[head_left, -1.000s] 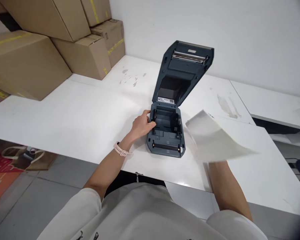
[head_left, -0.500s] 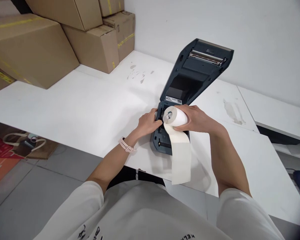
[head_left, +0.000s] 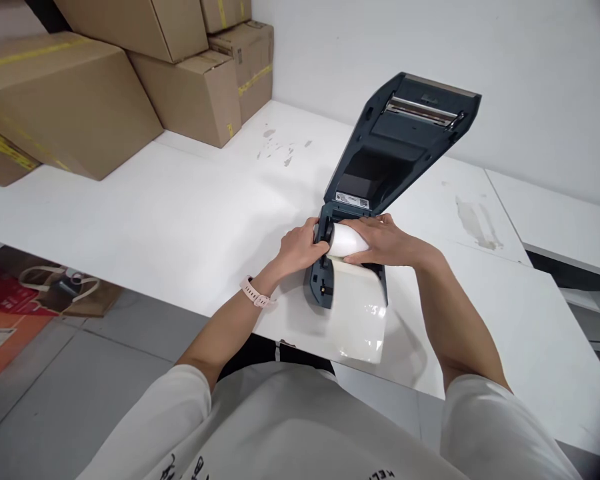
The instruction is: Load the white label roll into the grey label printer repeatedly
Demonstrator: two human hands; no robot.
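Note:
A dark blue-grey label printer (head_left: pixel 323 275) stands on the white table with its lid (head_left: pixel 405 143) raised. Inside its bay lies a white label roll (head_left: pixel 349 240), and a loose strip of labels (head_left: pixel 359 310) hangs from it over the printer's front. My right hand (head_left: pixel 383 241) is closed round the roll's right side. My left hand (head_left: pixel 303 245) grips the printer's left wall, its thumb over the inner edge beside the roll's left end. The roll's core is hidden now.
Cardboard boxes (head_left: pixel 185 97) are stacked at the table's back left, near the white wall (head_left: pixel 430 40). A paper bag (head_left: pixel 80 300) and an orange box (head_left: pixel 10 340) sit below the table at left. A shelf gap (head_left: pixel 570 270) shows at right.
My right hand has lowered the label roll into the printer bay and turned it level. The hanging strip now spreads wider over the front. My left hand stays on the printer's left wall.

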